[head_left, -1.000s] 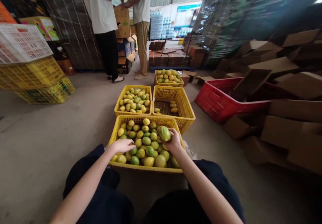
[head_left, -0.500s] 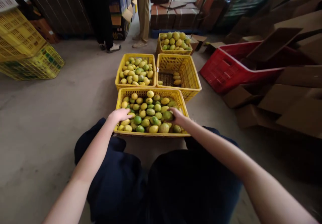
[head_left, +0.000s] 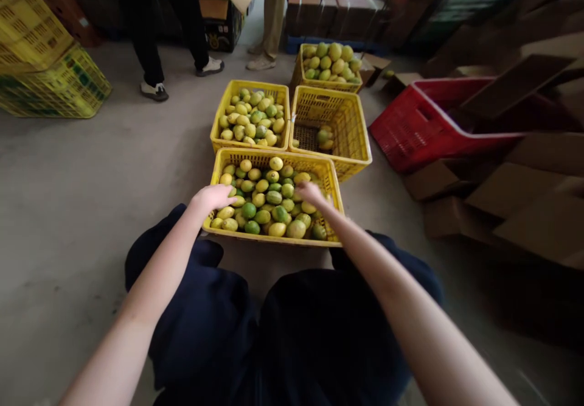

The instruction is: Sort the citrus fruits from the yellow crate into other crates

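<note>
A yellow crate [head_left: 274, 239] full of green and yellow mangoes [head_left: 267, 202] stands on the floor in front of my knees. My left hand [head_left: 212, 198] lies palm down on the fruit at the crate's left edge, fingers loose, gripping nothing. My right hand [head_left: 311, 192] is blurred with motion over the fruit on the right side, and I see nothing in it. Behind stand two more yellow crates: the left one [head_left: 250, 146] holds many mangoes, and the right one [head_left: 351, 144] holds only a few, among them a green mango [head_left: 324, 135].
A fourth yellow crate [head_left: 328, 65] of mangoes stands further back. A red crate [head_left: 401, 132] and piled cardboard boxes [head_left: 524, 199] fill the right. Stacked yellow crates [head_left: 50, 71] stand at far left. Two people's legs [head_left: 182, 28] stand at the back. Bare concrete floor lies at left.
My right hand held a green mango a second ago and now shows none; a green mango has appeared in the sparse far-right crate. The camera tilted down. My left hand stayed put.
</note>
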`<state>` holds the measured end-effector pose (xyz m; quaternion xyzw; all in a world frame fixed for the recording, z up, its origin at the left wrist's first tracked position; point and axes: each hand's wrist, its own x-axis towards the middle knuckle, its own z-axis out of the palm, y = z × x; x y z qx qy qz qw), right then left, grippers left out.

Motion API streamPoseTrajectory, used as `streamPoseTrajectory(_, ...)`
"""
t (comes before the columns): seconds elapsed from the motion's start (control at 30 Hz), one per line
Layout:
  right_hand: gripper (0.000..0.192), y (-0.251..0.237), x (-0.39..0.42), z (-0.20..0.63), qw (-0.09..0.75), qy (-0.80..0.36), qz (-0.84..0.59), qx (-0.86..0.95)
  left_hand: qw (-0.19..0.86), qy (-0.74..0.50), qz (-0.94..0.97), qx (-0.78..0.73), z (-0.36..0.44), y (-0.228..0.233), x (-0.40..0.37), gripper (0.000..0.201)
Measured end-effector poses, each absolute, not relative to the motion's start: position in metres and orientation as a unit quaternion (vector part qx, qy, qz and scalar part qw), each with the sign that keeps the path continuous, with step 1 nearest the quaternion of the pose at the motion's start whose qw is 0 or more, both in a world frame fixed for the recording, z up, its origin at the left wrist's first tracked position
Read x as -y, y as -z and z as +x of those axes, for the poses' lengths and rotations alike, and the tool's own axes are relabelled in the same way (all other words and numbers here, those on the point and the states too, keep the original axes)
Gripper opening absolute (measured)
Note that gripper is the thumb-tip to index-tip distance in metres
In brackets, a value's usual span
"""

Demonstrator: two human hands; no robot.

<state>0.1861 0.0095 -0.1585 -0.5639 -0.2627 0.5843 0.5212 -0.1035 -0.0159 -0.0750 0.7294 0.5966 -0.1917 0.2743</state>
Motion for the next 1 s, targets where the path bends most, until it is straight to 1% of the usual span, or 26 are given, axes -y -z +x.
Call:
streamPoseTrajectory(0.07,0.031,0.186,0.006,0.161,0.415,-0.557,-0.628,0.352,0.285,0.183,0.727,-0.597,-0.105,0.075,0.017,0.041)
streamPoseTrajectory(0.13,0.025,0.203,0.009,0.143,0.327,-0.522,-0.665,0.422,0.285,0.177,0.729,-0.596,-0.106,0.074,0.017,0.042)
streamPoseTrajectory(0.2,0.032,0.211,0.004,0.130,0.268,-0.490,-0.685,0.469,0.278,0.182,0.733,-0.594,-0.108,0.074,0.017,0.043)
streamPoseTrajectory(0.3,0.040,0.217,-0.005,0.118,0.222,-0.459,-0.695,0.506,0.272,0.195,0.741,-0.583,-0.110,0.073,0.015,0.045)
streamPoseTrajectory(0.4,0.037,0.218,-0.010,0.113,0.217,-0.452,-0.700,0.509,0.273,0.194,0.744,-0.578,-0.112,0.074,0.013,0.046)
streamPoseTrajectory(0.5,0.037,0.208,-0.014,0.117,0.234,-0.470,-0.702,0.482,0.271,0.188,0.738,-0.589,-0.112,0.078,0.013,0.044)
streamPoseTrajectory(0.57,0.035,0.192,-0.019,0.123,0.248,-0.497,-0.697,0.454,0.276,0.174,0.738,-0.591,-0.111,0.083,0.014,0.043)
streamPoseTrajectory(0.67,0.021,0.154,-0.020,0.138,0.281,-0.573,-0.657,0.401,0.309,0.128,0.725,-0.602,-0.109,0.091,0.015,0.035)
streamPoseTrajectory(0.7,0.015,0.138,-0.017,0.144,0.302,-0.609,-0.629,0.377,0.326,0.108,0.715,-0.609,-0.109,0.095,0.015,0.032)
streamPoseTrajectory(0.73,0.014,0.123,-0.013,0.151,0.329,-0.646,-0.593,0.351,0.341,0.091,0.704,-0.616,-0.108,0.098,0.015,0.029)
streamPoseTrajectory(0.8,0.024,0.094,0.001,0.165,0.397,-0.690,-0.523,0.304,0.362,0.070,0.687,-0.626,-0.105,0.104,0.015,0.024)
streamPoseTrajectory(0.87,0.031,0.073,0.016,0.178,0.494,-0.736,-0.417,0.202,0.367,0.064,0.680,-0.632,-0.102,0.111,0.014,0.021)
streamPoseTrajectory(0.93,0.032,0.064,0.028,0.189,0.554,-0.748,-0.343,0.123,0.369,0.062,0.677,-0.634,-0.097,0.118,0.014,0.023)
streamPoseTrajectory(1.0,0.031,0.065,0.033,0.198,0.589,-0.739,-0.320,0.069,0.374,0.061,0.672,-0.636,-0.091,0.126,0.015,0.026)
